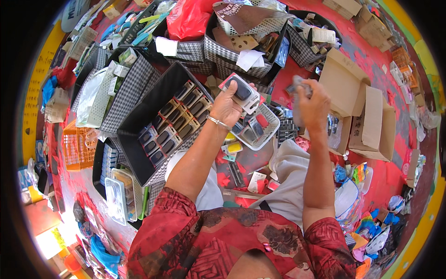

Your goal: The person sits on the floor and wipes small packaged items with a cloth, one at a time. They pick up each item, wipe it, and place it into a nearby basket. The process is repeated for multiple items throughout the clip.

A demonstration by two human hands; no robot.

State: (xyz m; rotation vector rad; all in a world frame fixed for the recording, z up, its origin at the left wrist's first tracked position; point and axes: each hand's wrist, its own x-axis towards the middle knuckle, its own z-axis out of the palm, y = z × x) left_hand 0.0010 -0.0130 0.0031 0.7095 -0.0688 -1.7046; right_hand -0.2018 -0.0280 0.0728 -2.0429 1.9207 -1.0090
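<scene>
My left hand (225, 110) grips a carded blister pack (242, 91) with a dark rounded item under its plastic, held up in front of me. My right hand (314, 106), blurred by motion, is closed around a greyish thing (297, 103) too smeared to name. Left of my left forearm, a tilted black box (134, 132) holds rows of similar carded packs (173, 116), some with blue cards. Below the raised pack sits a white plastic basket (275, 136) with dark and red rounded items. A yellow-topped item (234, 148) lies between my legs.
Houndstooth-patterned bins (191, 50) full of goods line the far side, one beneath a red plastic bag (188, 18). Open cardboard boxes (371, 118) stand at the right. An orange crate (76, 146) and clear plastic containers (116, 201) are at the left. Colourful packaging (371, 232) lies lower right.
</scene>
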